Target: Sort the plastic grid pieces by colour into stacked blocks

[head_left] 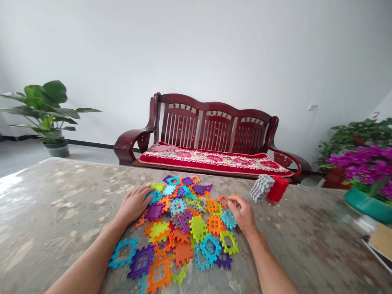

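Multicoloured toothed flat plastic tiles (198,228) lie heaped on grey-brown tabletop (73,204); likely light, stiff, best pinched by edges. Left hand (134,203), loosely curled, over bright-blue tile (157,196); right hand (243,212), nearly pinched, at orange tile (221,198); grips unclear.

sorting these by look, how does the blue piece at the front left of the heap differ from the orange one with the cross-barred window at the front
The blue piece is one plain color, blue, while the orange piece is orange. The blue piece has a single undivided opening; bars split the orange piece's into panes. The blue piece sits farther left, the orange piece lower in the picture. Both have toothed edges.
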Motion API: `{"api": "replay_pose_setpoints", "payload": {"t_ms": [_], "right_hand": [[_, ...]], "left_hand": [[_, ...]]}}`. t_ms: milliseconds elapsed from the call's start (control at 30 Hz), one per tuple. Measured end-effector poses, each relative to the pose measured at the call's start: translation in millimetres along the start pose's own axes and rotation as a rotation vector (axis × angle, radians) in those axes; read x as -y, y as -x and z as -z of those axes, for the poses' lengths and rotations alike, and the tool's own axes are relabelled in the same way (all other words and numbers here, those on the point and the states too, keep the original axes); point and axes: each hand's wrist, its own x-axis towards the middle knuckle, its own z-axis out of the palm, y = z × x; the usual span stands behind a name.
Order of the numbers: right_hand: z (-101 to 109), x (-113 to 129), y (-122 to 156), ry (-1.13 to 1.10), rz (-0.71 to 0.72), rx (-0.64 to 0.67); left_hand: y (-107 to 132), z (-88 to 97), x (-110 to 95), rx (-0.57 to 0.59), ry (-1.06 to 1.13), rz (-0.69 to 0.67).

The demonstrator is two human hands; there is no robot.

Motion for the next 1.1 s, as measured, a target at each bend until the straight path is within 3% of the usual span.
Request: {"api": "replay_pose_setpoints", "payload": {"t_ms": [167,333,567,833,967,1100], "right_hand": [[-9.6,21.9,-1.0,0.049,0.135,0.167],[-19.0,32.8,-2.3,0.125,0.136,0.314],[-21.2,37.7,-6.6,0.218,0.092,0.336],[-20.9,42.5,-7.4,0.098,0.130,0.199],[-21.6,29.2,-13.1,-0.182,-0.046,0.047],[-8.7,-4.3,-22.2,-0.327,-0.280,-0.246]], "left_hand": [[-0.5,0.3,0.4,0.004,-0.012,-0.001],[0.6,4.1,-3.8,0.022,-0.027,-0.001],[0.3,3.4,-3.3,0.030,-0.029,0.005],[0.3,4.4,-4.5,0.016,-0.021,-0.006],[0.1,3.0,-2.4,0.004,-0.011,-0.004],[-0.9,-1.7,2.8,-0.009,-0.005,-0.013]]}}
